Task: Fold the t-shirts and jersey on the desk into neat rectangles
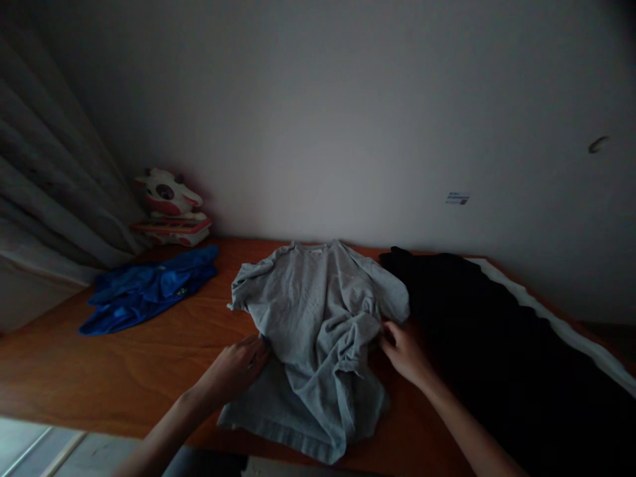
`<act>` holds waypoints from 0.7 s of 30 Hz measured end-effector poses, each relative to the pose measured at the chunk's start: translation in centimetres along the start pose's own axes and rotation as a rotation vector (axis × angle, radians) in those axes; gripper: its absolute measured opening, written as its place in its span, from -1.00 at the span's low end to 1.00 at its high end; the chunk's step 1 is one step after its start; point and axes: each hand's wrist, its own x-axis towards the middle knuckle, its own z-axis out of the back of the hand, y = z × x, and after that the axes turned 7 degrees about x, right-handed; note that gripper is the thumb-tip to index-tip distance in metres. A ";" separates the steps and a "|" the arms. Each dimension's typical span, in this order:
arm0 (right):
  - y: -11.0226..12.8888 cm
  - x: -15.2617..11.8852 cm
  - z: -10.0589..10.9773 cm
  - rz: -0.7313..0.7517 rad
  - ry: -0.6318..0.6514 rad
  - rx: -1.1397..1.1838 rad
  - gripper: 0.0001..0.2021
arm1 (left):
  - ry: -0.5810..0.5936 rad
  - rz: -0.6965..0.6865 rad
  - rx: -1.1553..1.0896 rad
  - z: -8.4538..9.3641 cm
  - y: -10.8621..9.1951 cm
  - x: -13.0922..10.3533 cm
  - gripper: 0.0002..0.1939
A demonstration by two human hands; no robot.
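Observation:
A grey T-shirt (298, 298) lies on the wooden table (163, 364), its neckline toward the wall and its hem at the near edge. Its right half is bunched and creased. My left hand (243, 363) grips the left side of the shirt around mid-height, fingertips partly hidden by the cloth. On the opposite side, my right hand (400, 348) pinches the fabric just below the right sleeve.
Crumpled blue clothing (154, 288) lies at the left. Behind it stands a cow-shaped toy keyboard (171, 209) beside a curtain (44, 172). Black cloth (487, 344) with a white strip (541, 318) covers the right side. The wall (318, 119) bounds the back.

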 end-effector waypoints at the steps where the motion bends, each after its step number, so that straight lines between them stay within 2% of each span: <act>1: -0.4 0.2 0.6 -0.036 -0.050 0.074 -0.65 | -0.049 0.032 0.021 0.4 0.8 -0.1 -0.69; 4: -1.0 0.1 3.3 -0.135 -0.215 0.278 -0.56 | -0.239 0.185 0.082 2.6 3.7 -0.9 -0.68; 6: -0.9 -0.3 5.4 -0.162 -0.320 0.394 -0.47 | -0.324 0.287 0.109 4.5 5.5 -1.8 -0.66; 8: -0.4 -0.8 7.1 -0.159 -0.381 0.479 -0.40 | -0.328 0.362 0.123 6.3 6.8 -2.7 -0.64; 11: 0.2 -1.7 8.4 -0.161 -0.363 0.534 -0.34 | -0.220 0.369 0.140 7.6 7.6 -3.8 -0.67; 14: -0.2 -2.7 7.7 -0.216 -0.257 0.534 -0.32 | -0.157 0.294 0.154 7.1 7.4 -4.2 -0.68; 18: -1.3 -4.0 5.4 -0.212 -0.043 0.352 -0.19 | -0.092 0.167 0.139 4.9 6.6 -3.7 -0.48; 20: -1.4 -4.0 4.7 -0.169 -0.007 0.266 -0.21 | -0.035 0.071 0.104 4.2 6.3 -3.1 -0.55; 21: -1.2 -3.8 4.6 -0.150 -0.028 0.248 -0.23 | -0.022 0.043 0.077 4.1 6.2 -2.8 -0.61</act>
